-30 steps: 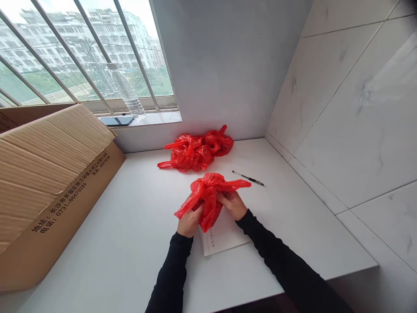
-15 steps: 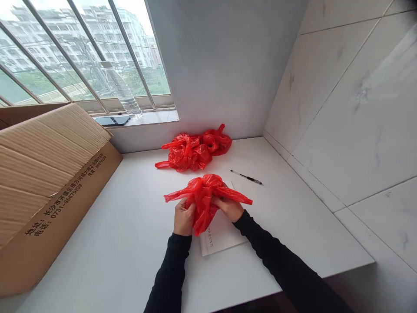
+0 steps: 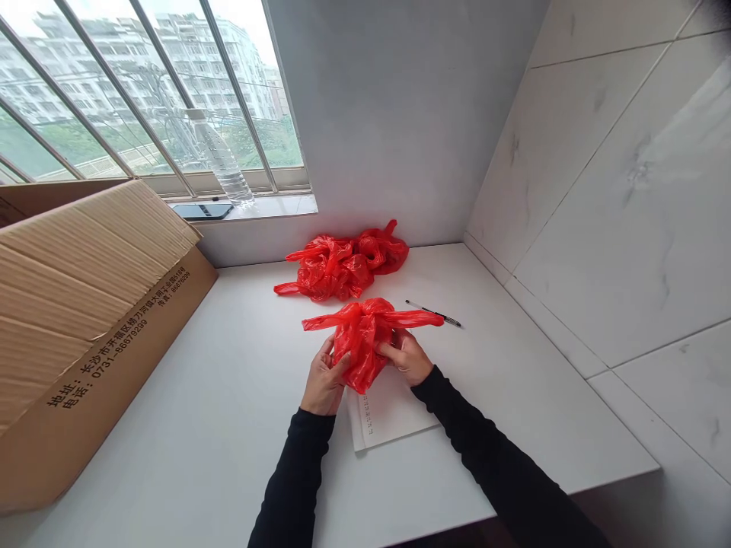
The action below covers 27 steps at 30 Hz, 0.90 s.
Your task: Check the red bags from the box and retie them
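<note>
Between my two hands is a crumpled red plastic bag (image 3: pixel 361 342), its two handle ends sticking out to the left and right. My left hand (image 3: pixel 324 377) grips its lower left side, thumb on top. On the other side my right hand (image 3: pixel 406 356) pinches the bag, with some fingers hidden behind the plastic. Beneath the bag lies a white notebook (image 3: pixel 394 422) with a column of small marks along its left edge, partly covered. A black pen (image 3: pixel 442 316) rests just beyond my right hand, partly behind a bag handle.
Against the back wall sits a pile of red plastic bags (image 3: pixel 343 262). An open cardboard box (image 3: pixel 114 335) stands on the left of the white table (image 3: pixel 245 365). On the windowsill are a clear water bottle (image 3: pixel 225 164) and a phone (image 3: pixel 202 211). A tiled wall (image 3: pixel 605 228) bounds the right.
Both hands still hold the bag. Its handle ends have lifted and its lower tip has moved up, making a more compact bundle. The view has shifted slightly.
</note>
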{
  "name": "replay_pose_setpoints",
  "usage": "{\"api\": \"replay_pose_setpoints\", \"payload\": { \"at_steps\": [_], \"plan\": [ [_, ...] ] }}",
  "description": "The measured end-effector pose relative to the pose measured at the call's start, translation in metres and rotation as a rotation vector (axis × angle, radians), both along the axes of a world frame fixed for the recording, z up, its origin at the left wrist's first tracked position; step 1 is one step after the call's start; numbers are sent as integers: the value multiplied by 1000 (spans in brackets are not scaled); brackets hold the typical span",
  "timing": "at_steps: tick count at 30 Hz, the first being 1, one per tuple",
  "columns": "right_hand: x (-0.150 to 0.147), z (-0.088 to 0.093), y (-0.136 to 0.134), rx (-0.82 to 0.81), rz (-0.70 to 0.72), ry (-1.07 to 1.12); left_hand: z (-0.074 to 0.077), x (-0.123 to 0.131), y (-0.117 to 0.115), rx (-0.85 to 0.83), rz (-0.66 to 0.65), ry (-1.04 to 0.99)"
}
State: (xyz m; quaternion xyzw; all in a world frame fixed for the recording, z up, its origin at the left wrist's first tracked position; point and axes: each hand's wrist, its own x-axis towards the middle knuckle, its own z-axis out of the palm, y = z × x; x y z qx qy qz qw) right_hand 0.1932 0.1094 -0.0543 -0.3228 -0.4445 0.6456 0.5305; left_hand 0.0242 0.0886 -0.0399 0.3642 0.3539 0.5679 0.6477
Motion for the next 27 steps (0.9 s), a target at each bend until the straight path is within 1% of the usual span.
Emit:
{"api": "replay_pose_setpoints", "payload": {
  "at_steps": [3, 5, 6, 7, 9, 11, 13, 16, 18, 20, 22, 24, 27],
  "plan": [
    [0, -1, 1, 45, -9, -42, -4, 1, 2, 4, 69, 29],
    [-1, -1, 1, 69, -34, -71, -4, 1, 2, -38, 101, 60],
    [-1, -1, 1, 71, -55, -81, -3, 1, 1, -69, 97, 73],
    [-1, -1, 1, 67, -81, -82, -2, 1, 0, -94, 77, 82],
    [-1, -2, 2, 59, -131, -67, 2, 1, -3, -105, -5, 86],
    [-1, -1, 2, 56, -172, -46, 3, 1, -6, -70, -85, 87],
    [0, -1, 2, 49, -180, -35, 2, 1, -6, -35, -104, 100],
    [0, 3, 0, 40, -127, -20, -2, 1, -4, -18, -39, 122],
    [0, 7, -3, 79, -59, -28, -3, 0, -2, -14, 36, 121],
    [-2, 9, -5, 142, -7, -66, -1, -1, -2, -11, 107, 102],
    [-3, 11, -6, 146, 9, -105, 5, 0, -4, -15, 136, 72],
    [-3, 11, -5, 80, -13, -110, 11, 2, -9, -41, 83, 40],
    [-1, 9, -3, 11, -84, -90, 20, 10, -17, -64, -68, 21]
  ]
}}
